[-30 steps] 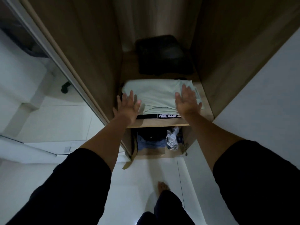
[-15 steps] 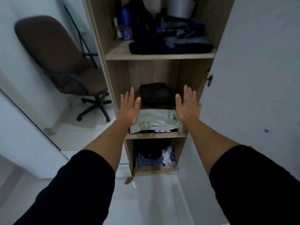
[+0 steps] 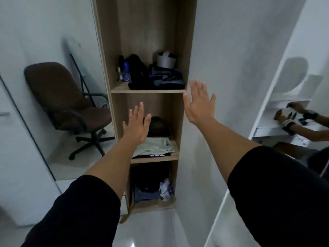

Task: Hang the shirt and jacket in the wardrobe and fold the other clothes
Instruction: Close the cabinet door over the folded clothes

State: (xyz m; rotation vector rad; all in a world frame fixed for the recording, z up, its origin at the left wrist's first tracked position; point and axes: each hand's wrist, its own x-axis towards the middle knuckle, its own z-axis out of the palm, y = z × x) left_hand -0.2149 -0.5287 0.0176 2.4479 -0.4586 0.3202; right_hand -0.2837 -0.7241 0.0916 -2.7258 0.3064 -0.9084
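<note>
Holding nothing, both hands are raised flat with fingers straight — the left hand point(image 3: 136, 125) is the nearer grip to the folded pale shirt point(image 3: 153, 146), which lies just below and beyond it on the middle shelf point(image 3: 175, 155), long side across; the right hand point(image 3: 198, 102) hovers above that shelf, well apart.
</note>
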